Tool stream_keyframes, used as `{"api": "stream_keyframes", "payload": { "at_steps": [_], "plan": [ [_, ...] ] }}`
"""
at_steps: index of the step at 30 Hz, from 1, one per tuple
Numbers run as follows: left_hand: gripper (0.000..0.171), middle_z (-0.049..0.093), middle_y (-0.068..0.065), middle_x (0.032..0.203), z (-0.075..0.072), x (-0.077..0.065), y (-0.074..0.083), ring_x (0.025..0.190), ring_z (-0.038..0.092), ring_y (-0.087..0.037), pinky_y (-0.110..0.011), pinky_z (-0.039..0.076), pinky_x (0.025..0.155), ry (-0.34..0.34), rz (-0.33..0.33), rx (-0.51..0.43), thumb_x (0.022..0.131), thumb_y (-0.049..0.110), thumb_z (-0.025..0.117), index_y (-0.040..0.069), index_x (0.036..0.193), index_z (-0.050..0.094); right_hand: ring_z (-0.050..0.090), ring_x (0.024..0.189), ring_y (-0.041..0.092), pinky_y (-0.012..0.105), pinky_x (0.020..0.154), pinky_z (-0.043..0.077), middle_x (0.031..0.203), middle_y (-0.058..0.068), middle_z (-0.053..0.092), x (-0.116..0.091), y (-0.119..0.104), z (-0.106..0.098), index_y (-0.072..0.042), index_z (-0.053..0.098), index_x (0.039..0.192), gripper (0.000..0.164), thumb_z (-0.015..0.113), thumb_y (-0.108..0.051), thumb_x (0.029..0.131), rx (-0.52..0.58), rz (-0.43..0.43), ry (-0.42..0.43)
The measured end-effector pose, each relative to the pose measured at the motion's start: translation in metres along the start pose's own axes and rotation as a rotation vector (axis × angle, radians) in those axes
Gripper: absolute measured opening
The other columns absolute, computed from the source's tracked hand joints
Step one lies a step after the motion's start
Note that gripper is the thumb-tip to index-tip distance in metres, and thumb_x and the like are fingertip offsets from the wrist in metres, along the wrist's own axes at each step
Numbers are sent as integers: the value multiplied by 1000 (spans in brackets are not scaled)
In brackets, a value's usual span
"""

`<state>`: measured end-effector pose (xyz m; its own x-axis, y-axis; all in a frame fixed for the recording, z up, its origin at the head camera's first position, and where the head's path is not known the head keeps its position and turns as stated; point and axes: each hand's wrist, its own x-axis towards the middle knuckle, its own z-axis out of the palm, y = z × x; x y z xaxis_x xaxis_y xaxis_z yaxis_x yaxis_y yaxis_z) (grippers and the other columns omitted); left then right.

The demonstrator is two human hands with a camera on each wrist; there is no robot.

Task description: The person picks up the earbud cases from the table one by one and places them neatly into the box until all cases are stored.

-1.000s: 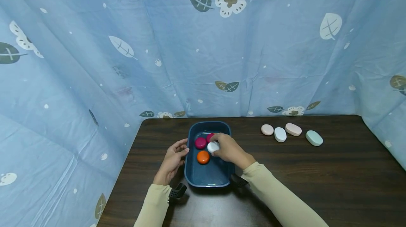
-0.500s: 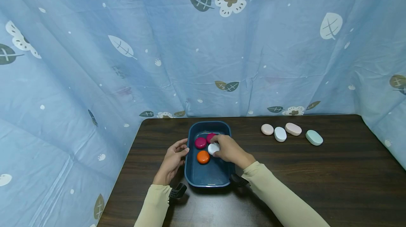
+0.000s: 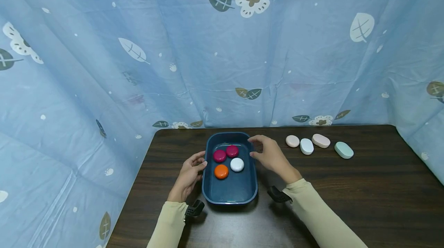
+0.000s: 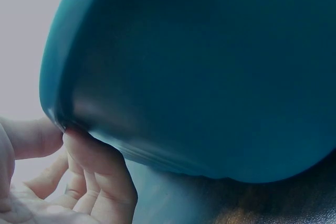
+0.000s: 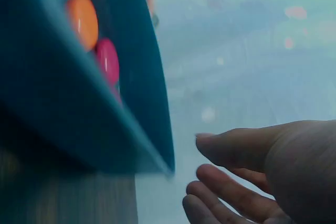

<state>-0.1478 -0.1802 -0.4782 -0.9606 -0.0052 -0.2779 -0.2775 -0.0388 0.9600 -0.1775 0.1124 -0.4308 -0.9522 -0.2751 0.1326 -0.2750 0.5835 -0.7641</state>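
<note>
A dark blue rectangular tray (image 3: 229, 190) lies on the table. It holds two magenta rounded pieces (image 3: 219, 156), an orange one (image 3: 221, 171) and a white one (image 3: 237, 165), all smooth and pebble-like. My left hand (image 3: 188, 175) is at the tray's left side; in the left wrist view its thumb and index finger (image 4: 100, 161) pinch the rim. My right hand (image 3: 272, 156) is by the tray's right rim, thumb and fingers apart with nothing between them. The right wrist view shows the orange and magenta pieces beyond the tray wall.
At the back right of the dark wooden table (image 3: 347, 198) lie a round pale pink piece (image 3: 292, 141), a white oval (image 3: 306, 146), a pale pink oval (image 3: 320, 141) and a mint oval (image 3: 344, 150). A blue patterned curtain (image 3: 194, 55) hangs behind the table.
My right hand has let go of the white piece, leaving it in the tray, and moved up and right to the rim. My left hand stays put.
</note>
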Motion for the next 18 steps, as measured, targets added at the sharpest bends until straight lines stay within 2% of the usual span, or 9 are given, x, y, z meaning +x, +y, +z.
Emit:
{"api": "stream_keyframes", "payload": {
  "at_steps": [6, 18],
  "plan": [
    [44, 53, -8, 112, 0, 0, 0, 92, 54, -21, -28, 50, 68, 3, -3, -1, 106, 0, 56, 2, 150, 54, 64, 120, 49, 58, 100, 53, 134, 29, 64, -7, 31, -24, 7, 63, 135, 43, 74, 5, 93, 6, 11, 103],
    [43, 53, -7, 112, 0, 1, -1, 90, 54, -19, -28, 50, 67, 6, -1, -11, 106, 0, 56, 1, 150, 54, 63, 120, 54, 59, 96, 55, 133, 36, 60, -24, 72, -50, 10, 60, 137, 46, 73, 6, 93, -13, 90, 200]
  ]
}}
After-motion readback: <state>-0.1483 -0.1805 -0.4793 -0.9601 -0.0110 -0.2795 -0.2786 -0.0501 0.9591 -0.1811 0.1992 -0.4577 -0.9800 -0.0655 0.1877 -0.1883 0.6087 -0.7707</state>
